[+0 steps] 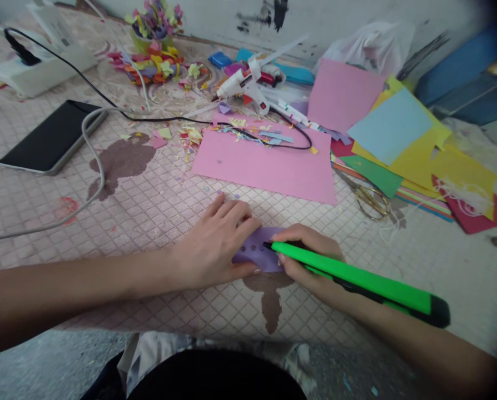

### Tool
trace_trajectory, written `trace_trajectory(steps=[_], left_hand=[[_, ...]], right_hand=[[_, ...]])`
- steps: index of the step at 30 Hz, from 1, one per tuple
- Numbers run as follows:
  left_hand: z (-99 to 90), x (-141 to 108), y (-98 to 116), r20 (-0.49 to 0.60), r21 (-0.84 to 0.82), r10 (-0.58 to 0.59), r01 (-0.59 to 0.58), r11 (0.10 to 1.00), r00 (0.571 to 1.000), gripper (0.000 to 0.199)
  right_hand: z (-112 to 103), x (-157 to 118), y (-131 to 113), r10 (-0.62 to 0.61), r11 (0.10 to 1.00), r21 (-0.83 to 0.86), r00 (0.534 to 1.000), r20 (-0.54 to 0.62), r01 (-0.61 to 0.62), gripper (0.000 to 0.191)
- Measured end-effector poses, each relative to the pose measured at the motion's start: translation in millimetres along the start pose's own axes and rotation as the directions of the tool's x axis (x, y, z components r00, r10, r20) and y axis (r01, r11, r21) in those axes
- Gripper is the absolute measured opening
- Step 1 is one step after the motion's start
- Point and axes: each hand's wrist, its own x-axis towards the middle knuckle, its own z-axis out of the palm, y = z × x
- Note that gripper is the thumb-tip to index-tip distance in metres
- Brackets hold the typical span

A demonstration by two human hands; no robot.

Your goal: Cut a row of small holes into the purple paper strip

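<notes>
A strip of purple paper (269,261) lies on the table in front of me, with a row of small dark rings marked on it. My left hand (215,244) rests over its left end, fingers spread and pressing it down. In my right hand (304,258) is a bright green pen-like tool (357,275) with a black tip and a black rear end. That tip touches the paper at the right end of the row of rings. The tool slants back over my right forearm. Part of the strip is hidden under both hands.
A pink sheet (261,169) with paper scraps lies ahead. Behind it are a white glue gun (244,83) and its black cord. Scissors (371,201) and coloured paper (392,125) are right; a phone (50,139), grey cable (100,172) and power strip (44,72) left.
</notes>
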Motion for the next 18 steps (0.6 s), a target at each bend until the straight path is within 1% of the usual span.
trace_trajectory(steps=[4, 8, 13, 18], left_hand=[[0.8, -0.1, -0.6, -0.003, 0.007, 0.002, -0.002, 1.000, 1.000, 0.053], [1.3, 0.9, -1.1, -0.013, 0.008, -0.003, 0.003, 1.000, 1.000, 0.055], [0.3, 1.2, 0.5, -0.009, 0.013, -0.031, 0.031, 0.999, 0.999, 0.054], [1.5, 0.2, 0.2, -0.014, 0.022, -0.030, 0.030, 0.999, 0.999, 0.055]], right_hand=[[-0.4, 0.4, 1.3, 0.004, 0.999, 0.038, 1.000, 0.001, -0.004, 0.016], [-2.0, 0.5, -0.4, 0.032, 0.996, 0.086, 0.998, -0.046, -0.028, 0.017], [-2.8, -0.2, -1.5, 0.047, 0.997, 0.066, 0.998, -0.045, -0.044, 0.016], [-1.6, 1.5, -1.9, 0.052, 0.997, 0.067, 0.998, -0.039, -0.049, 0.015]])
